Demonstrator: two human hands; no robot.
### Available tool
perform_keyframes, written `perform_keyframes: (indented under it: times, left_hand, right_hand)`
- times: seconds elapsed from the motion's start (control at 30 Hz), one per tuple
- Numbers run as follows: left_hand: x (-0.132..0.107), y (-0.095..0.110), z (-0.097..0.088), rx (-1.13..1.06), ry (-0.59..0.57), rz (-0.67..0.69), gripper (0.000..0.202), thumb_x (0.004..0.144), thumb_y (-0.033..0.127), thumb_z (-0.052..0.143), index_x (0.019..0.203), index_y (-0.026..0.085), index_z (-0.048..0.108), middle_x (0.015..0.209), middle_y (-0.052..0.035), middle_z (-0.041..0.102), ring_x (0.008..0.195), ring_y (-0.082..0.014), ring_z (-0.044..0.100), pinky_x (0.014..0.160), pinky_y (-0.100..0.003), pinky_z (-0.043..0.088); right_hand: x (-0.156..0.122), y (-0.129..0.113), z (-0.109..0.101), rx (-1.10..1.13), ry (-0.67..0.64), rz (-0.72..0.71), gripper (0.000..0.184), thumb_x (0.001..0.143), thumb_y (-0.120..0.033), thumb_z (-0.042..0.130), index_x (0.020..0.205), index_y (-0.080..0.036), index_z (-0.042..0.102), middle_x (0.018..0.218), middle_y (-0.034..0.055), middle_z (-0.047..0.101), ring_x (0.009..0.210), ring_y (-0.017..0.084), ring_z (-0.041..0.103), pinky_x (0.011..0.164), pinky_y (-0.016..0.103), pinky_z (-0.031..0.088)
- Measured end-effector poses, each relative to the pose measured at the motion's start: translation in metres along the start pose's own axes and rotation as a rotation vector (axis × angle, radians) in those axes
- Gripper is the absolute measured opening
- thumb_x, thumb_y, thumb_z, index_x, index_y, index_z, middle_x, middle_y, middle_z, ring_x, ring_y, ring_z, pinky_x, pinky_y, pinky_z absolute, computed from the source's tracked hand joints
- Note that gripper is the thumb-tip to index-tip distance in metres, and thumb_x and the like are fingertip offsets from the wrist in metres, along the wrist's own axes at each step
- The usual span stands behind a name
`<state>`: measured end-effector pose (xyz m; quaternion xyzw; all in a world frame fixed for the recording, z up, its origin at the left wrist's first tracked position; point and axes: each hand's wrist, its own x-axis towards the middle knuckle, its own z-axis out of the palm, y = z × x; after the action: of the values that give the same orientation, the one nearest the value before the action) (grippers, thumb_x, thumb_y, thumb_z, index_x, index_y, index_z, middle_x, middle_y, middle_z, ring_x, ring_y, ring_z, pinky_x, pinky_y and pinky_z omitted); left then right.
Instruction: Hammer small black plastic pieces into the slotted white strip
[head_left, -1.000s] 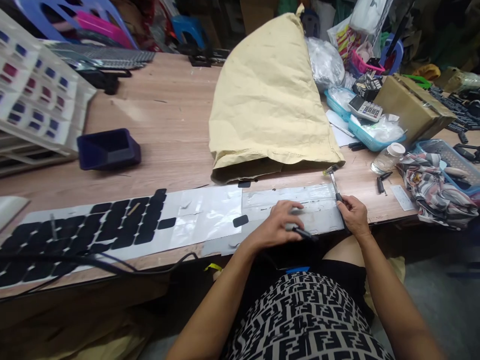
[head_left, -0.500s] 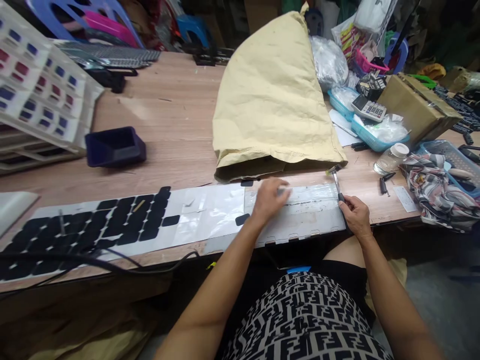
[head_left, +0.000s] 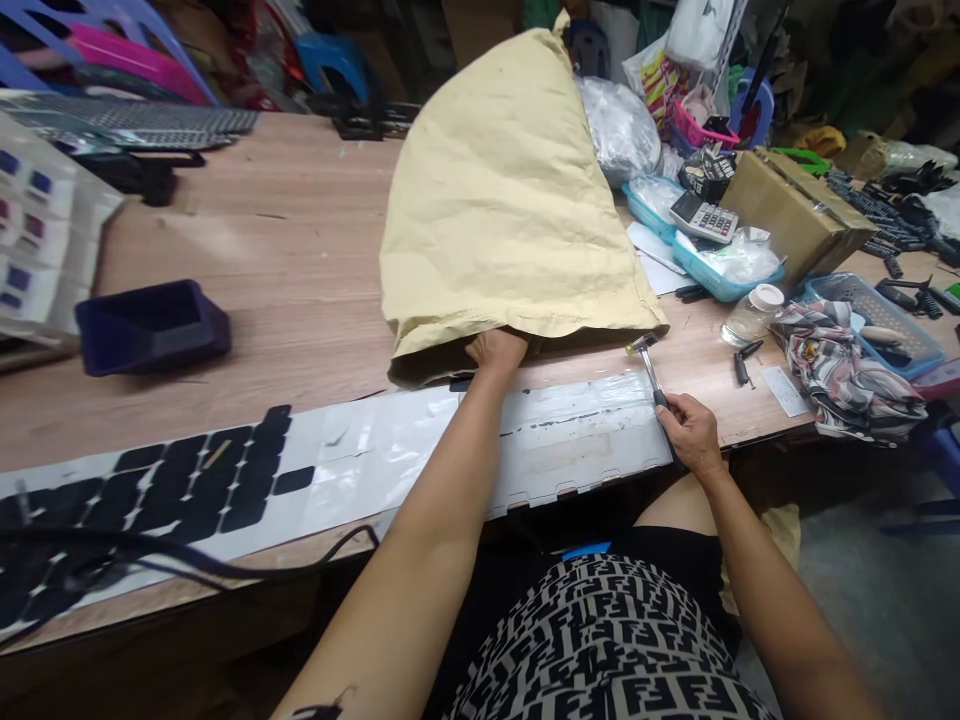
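My left hand (head_left: 498,347) reaches into the mouth of a large tan paper sack (head_left: 502,200) lying on the table; its fingers are hidden inside. In my right hand (head_left: 691,430) is a small hammer (head_left: 654,378), gripped by its dark handle, head pointing away from me. Under my left forearm lies a white board (head_left: 570,440) with clear tape along its top. To the left of it runs a white sheet (head_left: 382,430) bearing rows of black rounded pieces (head_left: 247,475).
A dark purple bin (head_left: 154,330) and a white crate (head_left: 45,230) stand at the left. Black cables (head_left: 300,570) cross the front edge. On the right are a clear jar (head_left: 752,315), blue baskets (head_left: 727,275), a calculator (head_left: 703,217), a cardboard box (head_left: 795,210) and a bunched cloth (head_left: 844,375).
My left hand has moved from above the white board forward into the sack's opening. My right hand keeps hold of the hammer. The whole view has shifted a little to the right.
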<state>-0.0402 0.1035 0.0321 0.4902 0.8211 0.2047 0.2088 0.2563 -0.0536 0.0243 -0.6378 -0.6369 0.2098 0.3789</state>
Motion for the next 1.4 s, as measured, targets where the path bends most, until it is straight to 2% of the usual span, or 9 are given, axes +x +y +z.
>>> perform_keyframes:
  times: [0.07, 0.17, 0.27, 0.37, 0.5, 0.8, 1.0, 1.23, 1.4]
  left_hand:
    - [-0.019, -0.005, -0.007, 0.009, 0.007, 0.004, 0.035, 0.077, 0.038, 0.074, 0.102, 0.013, 0.074, 0.109, -0.0206, 0.072, 0.112, -0.0406, 0.064, 0.092, -0.048, 0.051]
    - [-0.058, -0.013, -0.009, -0.045, -0.089, 0.227, 0.024, 0.081, 0.039, 0.072, 0.094, 0.02, 0.077, 0.097, -0.0101, 0.072, 0.097, -0.0303, 0.065, 0.082, -0.041, 0.052]
    - [-0.093, -0.017, 0.004, -0.111, -0.196, 0.479, 0.017, 0.082, 0.037, 0.072, 0.091, 0.024, 0.076, 0.095, -0.0053, 0.07, 0.095, -0.0248, 0.06, 0.079, -0.037, 0.05]
    - [-0.109, -0.017, 0.024, -0.134, -0.196, 0.585, 0.012, 0.081, 0.031, 0.074, 0.091, 0.025, 0.076, 0.094, -0.0035, 0.069, 0.098, -0.0243, 0.058, 0.087, -0.038, 0.046]
    - [-0.107, -0.019, 0.037, -0.158, -0.177, 0.585, 0.013, 0.081, 0.031, 0.074, 0.092, 0.025, 0.076, 0.094, -0.0026, 0.069, 0.097, -0.0241, 0.057, 0.091, -0.039, 0.044]
    - [-0.104, -0.021, 0.038, -0.184, -0.183, 0.581, 0.013, 0.08, 0.031, 0.075, 0.091, 0.025, 0.076, 0.092, -0.002, 0.068, 0.096, -0.0232, 0.058, 0.09, -0.039, 0.042]
    - [-0.103, -0.021, 0.039, -0.199, -0.182, 0.57, 0.013, 0.079, 0.03, 0.076, 0.092, 0.026, 0.076, 0.092, -0.0015, 0.068, 0.097, -0.0228, 0.057, 0.09, -0.038, 0.041]
    - [-0.103, -0.019, 0.036, -0.196, -0.182, 0.54, 0.011, 0.077, 0.029, 0.077, 0.086, 0.025, 0.074, 0.089, -0.0012, 0.067, 0.095, -0.0227, 0.056, 0.087, -0.036, 0.041]
    - [-0.104, -0.016, 0.036, -0.211, -0.194, 0.536, 0.012, 0.076, 0.03, 0.078, 0.086, 0.025, 0.074, 0.092, -0.0018, 0.069, 0.097, -0.0239, 0.058, 0.089, -0.038, 0.043]
  right_hand:
    - [0.0, 0.0, 0.0, -0.005, 0.006, -0.002, 0.022, 0.086, -0.037, 0.06, 0.088, -0.02, 0.074, 0.072, -0.0006, 0.057, 0.061, 0.013, 0.049, 0.062, 0.027, 0.043]
    - [0.0, 0.0, 0.001, -0.01, 0.011, -0.014, 0.022, 0.086, -0.037, 0.061, 0.088, -0.019, 0.074, 0.071, -0.001, 0.055, 0.061, 0.013, 0.049, 0.062, 0.027, 0.043]
    - [0.001, 0.001, 0.001, -0.008, 0.015, -0.019, 0.023, 0.086, -0.037, 0.061, 0.091, -0.019, 0.074, 0.071, -0.0008, 0.056, 0.062, 0.013, 0.049, 0.062, 0.027, 0.044]
    - [0.001, 0.0, -0.001, -0.01, 0.021, -0.033, 0.023, 0.086, -0.037, 0.061, 0.091, -0.019, 0.073, 0.071, -0.0006, 0.056, 0.061, 0.013, 0.05, 0.061, 0.027, 0.044]
    - [-0.007, -0.007, -0.003, -0.053, 0.019, -0.102, 0.019, 0.087, -0.035, 0.061, 0.091, -0.02, 0.073, 0.07, -0.001, 0.054, 0.061, 0.014, 0.049, 0.063, 0.028, 0.044]
    - [-0.033, -0.037, -0.005, -0.072, -0.073, -0.28, 0.019, 0.091, -0.03, 0.059, 0.101, -0.02, 0.072, 0.077, 0.0018, 0.06, 0.067, 0.015, 0.055, 0.065, 0.028, 0.046]
    - [-0.035, -0.039, -0.003, -0.132, -0.136, -0.266, 0.015, 0.09, -0.029, 0.059, 0.093, -0.021, 0.071, 0.073, 0.0011, 0.057, 0.066, 0.016, 0.054, 0.064, 0.028, 0.045]
    - [-0.038, -0.051, 0.003, -0.084, -0.181, -0.264, 0.016, 0.09, -0.027, 0.059, 0.095, -0.019, 0.072, 0.072, 0.0004, 0.057, 0.065, 0.015, 0.053, 0.065, 0.028, 0.044]
    - [-0.029, -0.042, 0.001, -0.07, -0.166, -0.198, 0.017, 0.089, -0.03, 0.06, 0.092, -0.02, 0.073, 0.069, -0.0004, 0.055, 0.064, 0.015, 0.052, 0.064, 0.029, 0.044]
